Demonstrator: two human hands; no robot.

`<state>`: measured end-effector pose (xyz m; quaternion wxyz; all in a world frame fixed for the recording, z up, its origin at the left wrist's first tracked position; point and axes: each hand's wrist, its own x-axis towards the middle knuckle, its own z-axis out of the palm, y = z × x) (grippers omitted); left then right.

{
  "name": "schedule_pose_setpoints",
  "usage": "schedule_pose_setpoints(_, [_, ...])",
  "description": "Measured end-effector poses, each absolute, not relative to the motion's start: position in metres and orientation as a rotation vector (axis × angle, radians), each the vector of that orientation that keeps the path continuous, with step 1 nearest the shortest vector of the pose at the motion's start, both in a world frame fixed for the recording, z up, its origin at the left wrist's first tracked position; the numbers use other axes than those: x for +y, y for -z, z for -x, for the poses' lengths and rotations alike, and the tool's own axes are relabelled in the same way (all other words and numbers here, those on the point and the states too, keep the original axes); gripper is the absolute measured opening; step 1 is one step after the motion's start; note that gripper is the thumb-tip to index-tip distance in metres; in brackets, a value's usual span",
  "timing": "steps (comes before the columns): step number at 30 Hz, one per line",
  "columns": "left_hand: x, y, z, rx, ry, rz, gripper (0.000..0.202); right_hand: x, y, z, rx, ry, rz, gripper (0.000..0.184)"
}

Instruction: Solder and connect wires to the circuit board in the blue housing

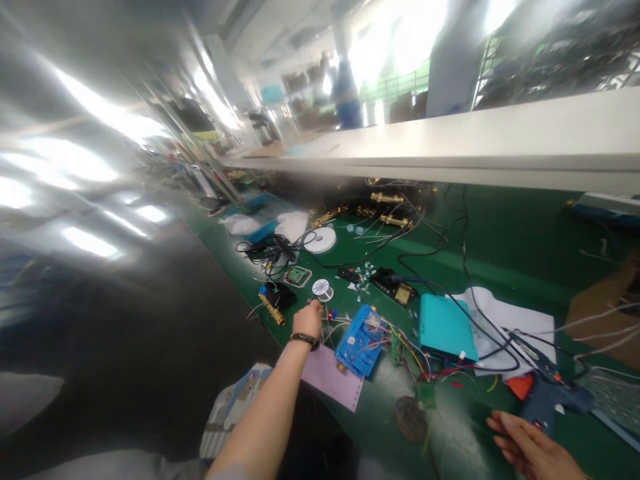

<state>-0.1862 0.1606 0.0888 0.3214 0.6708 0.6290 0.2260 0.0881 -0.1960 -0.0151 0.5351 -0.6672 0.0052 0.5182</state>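
My left hand [307,318] reaches out over the green workbench [450,267], a dark band on its wrist. Its fingers are curled at a small spool of solder wire [323,290]; whether they grip it I cannot tell, since the fingers are hidden behind the back of the hand. My right hand [527,448] lies at the bottom right, fingers stretched out and holding nothing, just in front of a blue glue gun [550,400]. A blue plastic jig with wires [361,340] sits right of my left hand, on a pink sheet [327,377].
A teal box [443,327], white papers [510,320], black cables [465,267], a white tape roll [320,240], brass fittings [387,198] and a small green circuit board [299,275] litter the bench. A cardboard box [605,313] stands at right. A person in blue [347,93] stands far back.
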Motion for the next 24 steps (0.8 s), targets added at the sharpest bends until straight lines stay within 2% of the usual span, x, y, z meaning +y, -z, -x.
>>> schedule_pose_setpoints(5, [0.173,-0.126,0.164,1.495,-0.728,-1.51,0.001,-0.193,0.014,-0.081,-0.064,-1.251,1.676,0.059])
schedule_pose_setpoints(8, [0.154,-0.154,0.148,1.308,-0.773,-1.371,0.01,-0.19,0.001,-0.077,-0.25,-1.181,1.765,0.056])
schedule_pose_setpoints(11, [0.104,-0.183,0.123,1.065,-0.788,-1.237,0.011,-0.18,-0.038,-0.069,-0.693,-0.873,1.829,0.038])
schedule_pose_setpoints(13, [0.062,-0.199,0.1,0.719,-0.821,-0.819,0.013,-0.169,-0.076,-0.062,-1.125,-0.611,1.725,0.026])
schedule_pose_setpoints(15, [0.02,-0.206,0.073,0.567,-0.777,-0.551,0.015,-0.157,-0.117,-0.054,-1.495,-0.375,1.517,0.034])
schedule_pose_setpoints(17, [-0.017,-0.204,0.048,0.552,-0.699,-0.378,0.016,-0.151,-0.151,-0.047,-1.673,-0.23,1.285,0.04])
schedule_pose_setpoints(19, [-0.047,-0.193,0.029,0.596,-0.592,-0.287,0.018,-0.154,-0.17,-0.043,-1.805,-0.278,1.171,0.028])
schedule_pose_setpoints(21, [-0.067,-0.177,0.019,0.66,-0.492,-0.33,0.019,-0.167,-0.174,-0.045,-1.818,-0.331,1.215,0.017])
schedule_pose_setpoints(24, [-0.077,-0.149,0.023,0.707,-0.234,-0.809,0.024,-0.197,-0.162,-0.058,-1.55,-0.287,1.464,0.016])
